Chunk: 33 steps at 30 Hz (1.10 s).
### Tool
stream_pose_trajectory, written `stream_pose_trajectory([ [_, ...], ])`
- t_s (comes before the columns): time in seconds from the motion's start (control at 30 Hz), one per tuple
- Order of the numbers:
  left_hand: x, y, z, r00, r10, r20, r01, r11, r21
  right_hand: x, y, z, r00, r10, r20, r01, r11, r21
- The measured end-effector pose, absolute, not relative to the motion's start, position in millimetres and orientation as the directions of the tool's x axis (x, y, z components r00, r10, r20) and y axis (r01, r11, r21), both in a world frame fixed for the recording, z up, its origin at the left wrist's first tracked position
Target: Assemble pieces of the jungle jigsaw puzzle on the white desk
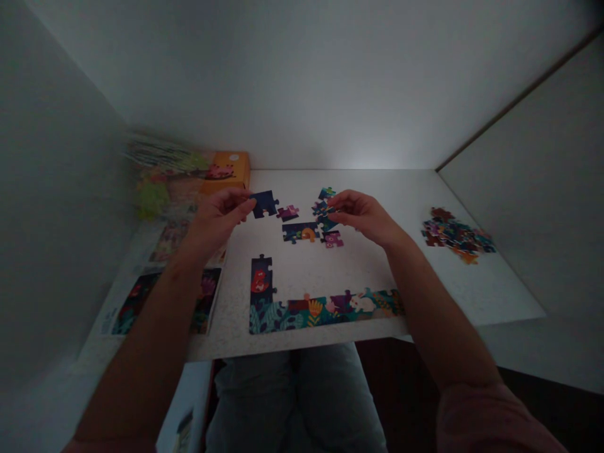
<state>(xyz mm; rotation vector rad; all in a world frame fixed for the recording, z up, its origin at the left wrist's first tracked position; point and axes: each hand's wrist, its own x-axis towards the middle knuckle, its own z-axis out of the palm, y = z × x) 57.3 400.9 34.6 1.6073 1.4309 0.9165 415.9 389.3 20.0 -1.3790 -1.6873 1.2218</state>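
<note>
My left hand (218,215) pinches a dark blue puzzle piece (264,204) just above the white table (472,296). My right hand (361,215) has its fingers closed on a small cluster of joined pieces (323,202) at the table's middle back. Between the hands lie a pink piece (288,212), a blue-and-orange joined section (301,233) and a magenta piece (333,239). Near the front edge sits the assembled corner of the puzzle (311,307), an L of border pieces with leaves and a white rabbit.
A heap of loose pieces (455,236) lies at the right of the table. An orange puzzle box (225,171) stands at the back left, with printed picture sheets (165,302) along the left edge. White walls close in on three sides. My legs show under the table.
</note>
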Motion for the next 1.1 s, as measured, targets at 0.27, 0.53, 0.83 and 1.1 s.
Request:
stream_pose_trajectory([
  [0.27, 49.6, 405.1, 27.8, 0.129, 0.991, 0.029, 0.405, -0.079, 0.911, 419.2, 389.9, 21.8, -0.221, 0.975, -0.028, 0.387, 0.061, -0.920],
  [0.53, 51.6, 405.0, 29.7, 0.113, 0.993, 0.033, 0.438, -0.079, 0.896, 439.1, 393.3, 20.7, -0.158, 0.987, 0.031, 0.429, 0.097, -0.898],
  [0.83, 51.7, 409.3, 20.3, 0.083, 0.995, 0.058, 0.342, -0.084, 0.936, 444.2, 400.0, 12.0, -0.047, 0.994, 0.099, 0.279, 0.108, -0.954],
  [1.1, 47.1, 413.9, 12.3, 0.107, 0.991, 0.085, 0.325, -0.115, 0.939, 453.7, 401.0, 11.6, 0.021, 0.994, 0.109, 0.293, 0.098, -0.951],
])
